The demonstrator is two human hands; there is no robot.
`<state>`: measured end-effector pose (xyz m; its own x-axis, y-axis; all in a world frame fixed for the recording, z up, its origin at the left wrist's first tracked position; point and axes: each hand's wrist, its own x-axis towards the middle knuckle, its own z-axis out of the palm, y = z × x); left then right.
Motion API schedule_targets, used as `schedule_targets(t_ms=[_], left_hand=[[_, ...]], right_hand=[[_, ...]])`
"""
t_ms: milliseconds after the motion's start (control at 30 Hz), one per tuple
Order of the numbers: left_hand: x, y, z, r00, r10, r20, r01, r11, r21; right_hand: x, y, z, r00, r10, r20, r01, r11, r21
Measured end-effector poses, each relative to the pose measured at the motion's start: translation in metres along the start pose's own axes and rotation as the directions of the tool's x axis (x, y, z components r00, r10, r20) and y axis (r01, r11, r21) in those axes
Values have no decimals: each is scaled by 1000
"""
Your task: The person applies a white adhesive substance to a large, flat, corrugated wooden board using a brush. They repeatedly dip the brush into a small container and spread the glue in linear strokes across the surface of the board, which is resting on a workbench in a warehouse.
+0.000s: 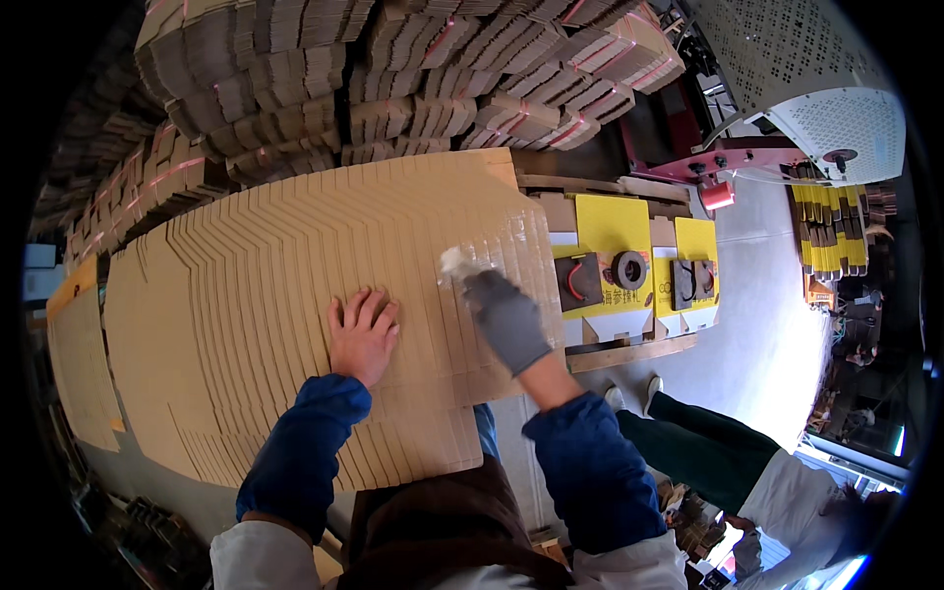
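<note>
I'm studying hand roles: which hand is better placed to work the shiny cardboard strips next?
Probably the gloved right hand: it's over the shiny strips, apparently holding a white thing; the left hand rests farther left.

Worn are blue oversleeves, a brown apron, one glove (grey).

Matt cardboard sheets are showing a glossy, wet-looking film near their right edge, the grey cloth-like glove is appearing matt, and yellow card is looking smooth.
</note>
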<state>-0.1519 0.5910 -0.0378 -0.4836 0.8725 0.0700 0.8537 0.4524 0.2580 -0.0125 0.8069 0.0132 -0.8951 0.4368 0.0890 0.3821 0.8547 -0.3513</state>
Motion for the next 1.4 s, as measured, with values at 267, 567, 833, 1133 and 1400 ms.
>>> schedule_targets(t_ms=[267,567,833,1133,1400], left_hand=[[-2,-2,-5,1000,-23,21,23,1000,-2],[1,-3,-6,1000,-19,9,20,1000,-19],[2,-1,-5,1000,-10,-11,10,1000,-12],[-3,-4,-6,1000,-11,-12,11,1000,-15],[0,-4,-10,1000,-7,-5,7,998,-57]], right_hand=[[54,-12,-17,999,52,2,-51,975,215],[92,47,-34,998,64,13,-65,945,319],[97,78,-42,981,163,102,-177,972,154],[64,-42,-18,999,11,42,-19,980,199],[35,115,-33,955,295,-28,-296,946,-135]])
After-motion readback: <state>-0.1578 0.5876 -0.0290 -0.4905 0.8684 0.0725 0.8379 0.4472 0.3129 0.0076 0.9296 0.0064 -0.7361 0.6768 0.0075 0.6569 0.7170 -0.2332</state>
